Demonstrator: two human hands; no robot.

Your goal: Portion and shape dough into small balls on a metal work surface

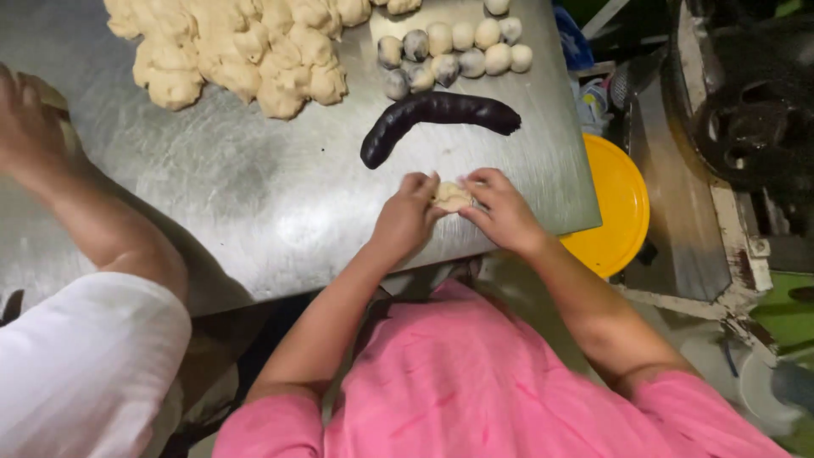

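Head view shows a small pale dough piece [451, 196] held between both hands at the near edge of the steel counter [254, 195]. The left hand [407, 214] cups it from 9 o'clock and the right hand [502, 208] from 3 o'clock; the fingers of both are curled in and pinching the dough, pressing its edges together.

Just beyond, at 12 o'clock from the hands, lies a long dark purple filling roll [437, 117], curved and largely whole. Farther at 12 o'clock sits a cluster of about 11 finished balls [454, 51], some pale, some showing grey-purple through the skin. At 11 o'clock a big heap of torn raw dough [237, 47] remains.

Judging by this, a first batch of balls is shaped, 1 more is being closed, and most of the dough and filling is unused.

At 9 o'clock another person's hand [34, 127], with a white sleeve [85, 365], rests on the counter. A yellow round lid [615, 208] sits at 3 o'clock, below the counter's edge.
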